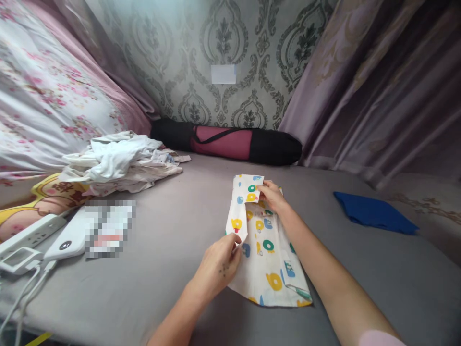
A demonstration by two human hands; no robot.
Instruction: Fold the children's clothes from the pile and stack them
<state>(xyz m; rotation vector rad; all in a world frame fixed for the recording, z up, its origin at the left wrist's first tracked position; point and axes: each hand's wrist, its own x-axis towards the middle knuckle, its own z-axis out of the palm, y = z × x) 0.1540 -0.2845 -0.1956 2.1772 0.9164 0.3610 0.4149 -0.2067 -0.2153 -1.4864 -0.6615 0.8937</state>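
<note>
A white cloth (268,266), printed with yellow, blue and green figures, lies on the grey sheet before me. It looks like a small garment, with its left side and top edge folded inward. My left hand (220,262) pinches the corner of the folded strip at the left edge. At the upper right, my right hand (272,194) is closed on the far end of the cloth, its fingertips partly hidden by the fold.
A pile of light clothes (126,161) sits at the back left. Nearer are a yellow patterned pillow (57,192), a white power bank (70,235) and a power strip (30,235) with cables. A black and pink bag (223,142) lines the wall. Folded blue cloth (374,211) lies right.
</note>
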